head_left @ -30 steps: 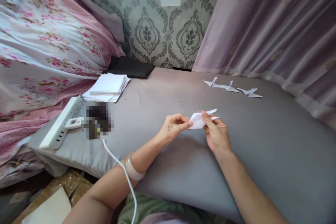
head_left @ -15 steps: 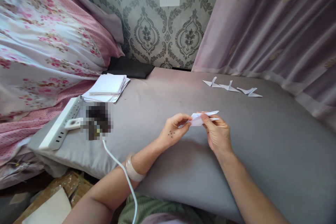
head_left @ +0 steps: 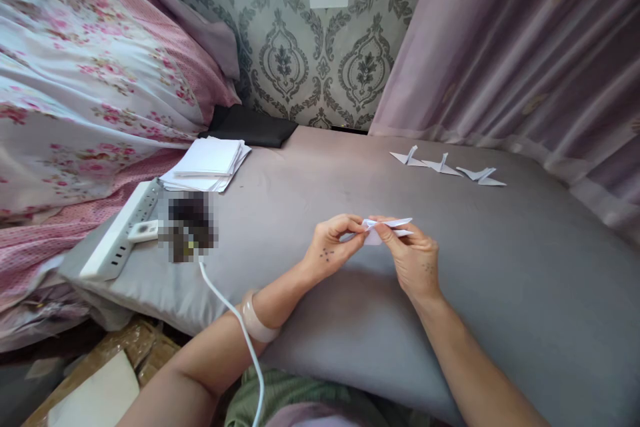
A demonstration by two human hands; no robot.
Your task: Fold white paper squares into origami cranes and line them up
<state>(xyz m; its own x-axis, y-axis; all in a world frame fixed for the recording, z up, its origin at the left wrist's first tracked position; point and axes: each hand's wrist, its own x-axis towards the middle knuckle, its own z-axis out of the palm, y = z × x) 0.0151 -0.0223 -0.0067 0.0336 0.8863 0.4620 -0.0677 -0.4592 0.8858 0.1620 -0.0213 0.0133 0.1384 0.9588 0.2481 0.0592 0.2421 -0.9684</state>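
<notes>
A small folded white paper point(head_left: 373, 237) is held up between both hands over the grey-covered table point(head_left: 310, 193). My left hand point(head_left: 334, 245) pinches its left side between thumb and fingers. On the other side my right hand point(head_left: 414, 255) grips it, the thumb pressed on the near face, and two pointed flaps stick out to the right past the thumb. The fingers hide part of the folds. Three folded paper cranes point(head_left: 443, 165) stand in a row at the far right of the table.
A stack of white paper point(head_left: 207, 159) lies at the back left, in front of a black folder-like item point(head_left: 253, 127). Nearer is a white power strip point(head_left: 120, 233) with a plug. A white cable point(head_left: 230, 307) runs across my left forearm. Curtains border both sides.
My right thumb has shifted left along the paper, closer to my left fingertips, and the paper's flaps sit slightly lower. The whole view has moved a little.
</notes>
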